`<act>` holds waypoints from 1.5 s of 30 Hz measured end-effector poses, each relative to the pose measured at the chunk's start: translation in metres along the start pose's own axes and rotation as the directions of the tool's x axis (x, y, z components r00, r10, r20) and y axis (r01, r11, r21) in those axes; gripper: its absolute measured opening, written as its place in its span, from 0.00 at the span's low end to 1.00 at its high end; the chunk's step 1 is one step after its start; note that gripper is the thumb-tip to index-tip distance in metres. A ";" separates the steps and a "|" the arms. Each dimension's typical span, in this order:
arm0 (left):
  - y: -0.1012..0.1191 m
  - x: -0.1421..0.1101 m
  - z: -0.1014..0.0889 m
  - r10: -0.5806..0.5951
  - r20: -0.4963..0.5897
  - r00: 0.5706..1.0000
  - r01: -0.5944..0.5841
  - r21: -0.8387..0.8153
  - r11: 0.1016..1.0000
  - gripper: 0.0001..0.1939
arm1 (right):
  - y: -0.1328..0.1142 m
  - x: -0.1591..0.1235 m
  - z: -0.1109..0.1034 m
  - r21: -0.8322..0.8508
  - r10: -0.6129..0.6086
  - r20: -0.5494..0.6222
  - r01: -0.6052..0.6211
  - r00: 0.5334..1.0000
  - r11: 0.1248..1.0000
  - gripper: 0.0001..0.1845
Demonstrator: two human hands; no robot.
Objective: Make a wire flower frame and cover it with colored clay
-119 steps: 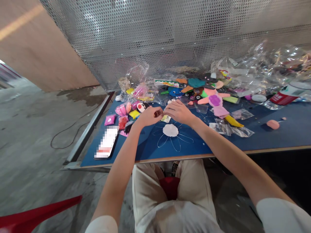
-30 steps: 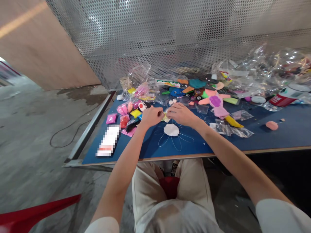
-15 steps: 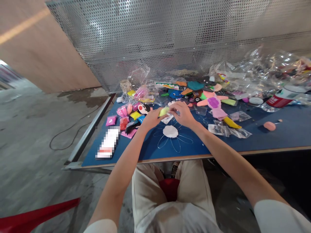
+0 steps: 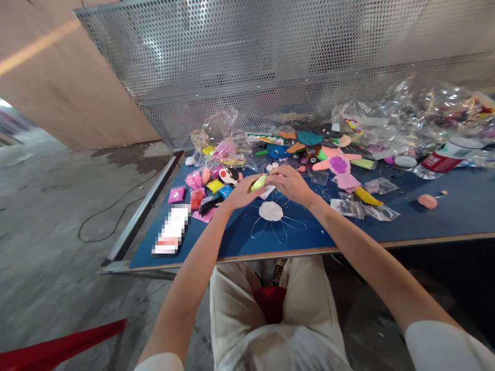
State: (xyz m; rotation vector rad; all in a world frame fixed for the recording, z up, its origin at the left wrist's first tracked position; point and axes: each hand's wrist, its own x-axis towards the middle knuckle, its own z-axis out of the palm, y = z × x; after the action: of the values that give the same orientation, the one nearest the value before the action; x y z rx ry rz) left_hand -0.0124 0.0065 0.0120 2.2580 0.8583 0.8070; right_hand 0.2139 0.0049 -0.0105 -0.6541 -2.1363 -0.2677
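Observation:
A soft yellow-green lump of modelling clay [image 4: 258, 182] is gripped in my left hand [image 4: 244, 192], which is closed around its lower side. My right hand [image 4: 291, 184] meets it from the right, its fingers bent and pressed together at the lump's end; its fingertips are partly hidden. Just below both hands, a flower shape with a white clay disc [image 4: 271, 211] and thin wire petal loops [image 4: 279, 234] lies flat on the blue table [image 4: 232, 242]. Behind my fingers there is a small white packet [image 4: 266, 192], partly covered.
Colourful clay packets [image 4: 197, 198] and a phone [image 4: 172, 231] with a blurred screen are on the left. At the back stand clay figures [image 4: 340, 166] and clear wrappers [image 4: 417, 118]. A red-and-white tub [image 4: 444, 156] and a pink clay lump [image 4: 427, 201] are on the right.
The yellow-green clay has tilted and looks narrower between my hands. My right fingers have lowered slightly and come closer together over its right end. The wire flower stays in place.

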 end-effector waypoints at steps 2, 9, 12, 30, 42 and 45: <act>0.005 -0.001 -0.002 -0.032 0.057 0.998 0.037 -0.094 0.995 0.29 | 0.001 0.000 -0.002 -0.007 -0.017 -0.009 0.017 1.000 1.000 0.15; 0.006 0.000 -0.008 -0.071 0.044 0.997 0.076 -0.123 0.990 0.23 | -0.002 0.003 -0.008 0.088 -0.006 -0.015 0.008 1.000 0.996 0.17; -0.001 0.000 -0.007 -0.050 -0.004 0.999 0.050 -0.036 0.998 0.22 | -0.004 0.003 -0.008 0.172 0.049 0.021 -0.052 0.999 0.984 0.14; -0.007 0.002 0.004 -0.054 0.042 0.998 0.015 0.639 0.769 0.14 | -0.011 0.002 0.002 0.407 0.332 0.267 -0.418 0.905 0.812 0.24; -0.017 0.007 0.005 -0.033 -0.036 0.999 0.046 0.489 0.871 0.20 | -0.018 0.008 0.004 0.486 0.415 0.129 -0.422 0.901 0.765 0.14; -0.014 0.005 0.001 -0.061 -0.153 0.986 0.122 0.432 0.894 0.21 | -0.010 0.008 0.010 0.616 0.612 -0.022 -0.472 0.790 0.631 0.18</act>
State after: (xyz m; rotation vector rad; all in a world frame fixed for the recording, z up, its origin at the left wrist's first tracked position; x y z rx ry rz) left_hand -0.0134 0.0185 0.0035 2.5433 1.3146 0.7900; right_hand 0.1982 0.0033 -0.0099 -0.8131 -1.5569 0.6158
